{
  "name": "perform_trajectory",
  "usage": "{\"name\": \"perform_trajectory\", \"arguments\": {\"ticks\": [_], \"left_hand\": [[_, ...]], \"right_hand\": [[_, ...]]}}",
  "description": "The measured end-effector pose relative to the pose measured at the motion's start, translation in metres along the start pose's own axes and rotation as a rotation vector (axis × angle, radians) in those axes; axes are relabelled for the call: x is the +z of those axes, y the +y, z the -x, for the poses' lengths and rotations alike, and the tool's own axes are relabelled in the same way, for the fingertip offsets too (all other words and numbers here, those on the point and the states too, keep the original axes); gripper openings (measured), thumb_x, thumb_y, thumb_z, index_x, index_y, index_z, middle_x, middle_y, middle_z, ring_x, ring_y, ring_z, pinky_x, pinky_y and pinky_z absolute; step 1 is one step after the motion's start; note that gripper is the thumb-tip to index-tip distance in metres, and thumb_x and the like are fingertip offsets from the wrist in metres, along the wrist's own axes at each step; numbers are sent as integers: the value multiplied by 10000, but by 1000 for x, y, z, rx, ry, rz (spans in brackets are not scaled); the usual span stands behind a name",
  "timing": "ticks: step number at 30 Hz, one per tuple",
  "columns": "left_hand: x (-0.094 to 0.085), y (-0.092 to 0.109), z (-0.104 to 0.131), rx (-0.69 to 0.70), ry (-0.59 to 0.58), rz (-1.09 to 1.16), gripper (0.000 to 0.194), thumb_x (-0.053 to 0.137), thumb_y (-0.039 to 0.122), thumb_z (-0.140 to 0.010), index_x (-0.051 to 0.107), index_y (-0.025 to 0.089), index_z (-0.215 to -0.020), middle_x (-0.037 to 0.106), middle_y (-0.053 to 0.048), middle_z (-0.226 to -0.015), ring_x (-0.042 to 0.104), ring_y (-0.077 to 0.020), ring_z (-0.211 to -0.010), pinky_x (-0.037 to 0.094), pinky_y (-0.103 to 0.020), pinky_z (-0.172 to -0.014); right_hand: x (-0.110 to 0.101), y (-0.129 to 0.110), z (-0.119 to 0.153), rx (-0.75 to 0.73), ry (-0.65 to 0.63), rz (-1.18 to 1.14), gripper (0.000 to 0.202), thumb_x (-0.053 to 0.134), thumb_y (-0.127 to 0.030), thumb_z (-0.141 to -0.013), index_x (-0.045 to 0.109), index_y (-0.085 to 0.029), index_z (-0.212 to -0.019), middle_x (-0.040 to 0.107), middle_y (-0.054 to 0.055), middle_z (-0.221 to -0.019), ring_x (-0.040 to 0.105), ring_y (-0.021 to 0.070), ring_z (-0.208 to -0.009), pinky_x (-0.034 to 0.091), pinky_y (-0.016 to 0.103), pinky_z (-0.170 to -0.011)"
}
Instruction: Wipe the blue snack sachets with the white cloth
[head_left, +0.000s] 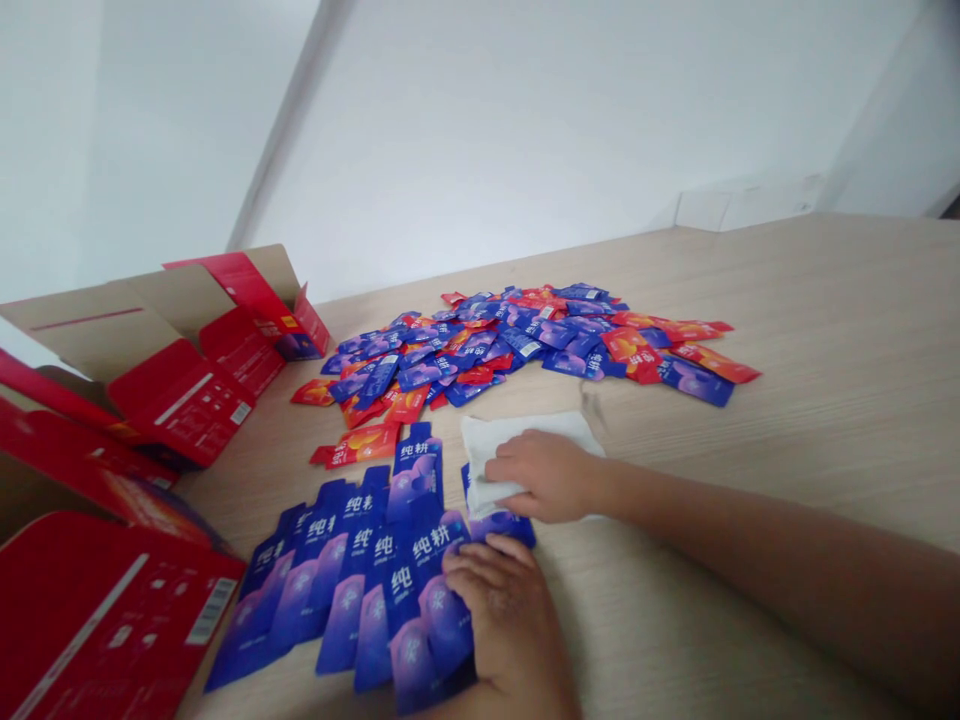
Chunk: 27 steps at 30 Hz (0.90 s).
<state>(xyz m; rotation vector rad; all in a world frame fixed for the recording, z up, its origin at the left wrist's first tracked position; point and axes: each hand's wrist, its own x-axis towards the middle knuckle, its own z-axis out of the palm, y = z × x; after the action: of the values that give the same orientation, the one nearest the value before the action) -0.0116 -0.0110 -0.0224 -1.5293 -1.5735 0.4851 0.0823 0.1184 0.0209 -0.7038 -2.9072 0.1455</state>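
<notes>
My right hand [546, 475] is closed over a white cloth [574, 428], pressing it on a blue sachet [502, 524]. The cloth covers most of that sachet. Just below, my left hand [506, 605] has its fingers bent over the edge of the blue sachets, near the lower end of the one under the cloth; its thumb is hidden. Beside it, to the left, several blue-purple sachets [352, 575] lie overlapping in a fanned row, printed with white characters. One more blue sachet [415, 470] sticks up at the top of this row.
Behind my hands spreads a loose heap of blue and red-orange sachets [480, 345]. Opened red cardboard boxes [97, 630] stand along the left side. A pale wooden table [787, 420] carries everything, with a white wall behind. A white box-like object [746, 207] sits at the far right edge.
</notes>
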Motion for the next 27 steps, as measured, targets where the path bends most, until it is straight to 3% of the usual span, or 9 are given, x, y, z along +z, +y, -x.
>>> {"name": "perform_trajectory", "arguments": {"ticks": [4, 12, 19, 27], "left_hand": [[-5, 2, -2, -35, -86, 9, 269, 428, 108, -776, 646, 73, -932, 701, -235, -901, 661, -333, -823, 463, -460, -746], [-6, 2, -2, -53, -81, 16, 273, 431, 90, -771, 644, 52, -937, 698, -242, -893, 661, -324, -810, 467, -462, -751], [-7, 2, -2, -38, -95, 1, 264, 434, 115, -774, 642, 84, -934, 707, -221, -898, 659, -326, -815, 469, -469, -749], [-9, 1, -2, -50, -90, -25, 273, 425, 109, -779, 646, 87, -938, 713, -199, -903, 659, -307, -807, 465, -472, -754]], "right_hand": [[2, -9, -1, -96, 5, -30, 261, 505, -397, -843, 580, -200, -997, 624, 60, -891, 567, 215, -815, 377, 324, -706], [-1, 8, -3, 163, 23, 17, 280, 486, -375, -872, 560, -189, -1068, 625, 82, -927, 573, 223, -840, 369, 327, -723], [2, -5, -1, -104, 2, -56, 246, 519, -389, -840, 570, -206, -998, 624, 55, -898, 568, 213, -817, 378, 315, -707], [1, 4, -4, 112, 31, 6, 257, 486, -388, -874, 558, -195, -1027, 621, 75, -914, 578, 230, -824, 380, 333, -708]]}}
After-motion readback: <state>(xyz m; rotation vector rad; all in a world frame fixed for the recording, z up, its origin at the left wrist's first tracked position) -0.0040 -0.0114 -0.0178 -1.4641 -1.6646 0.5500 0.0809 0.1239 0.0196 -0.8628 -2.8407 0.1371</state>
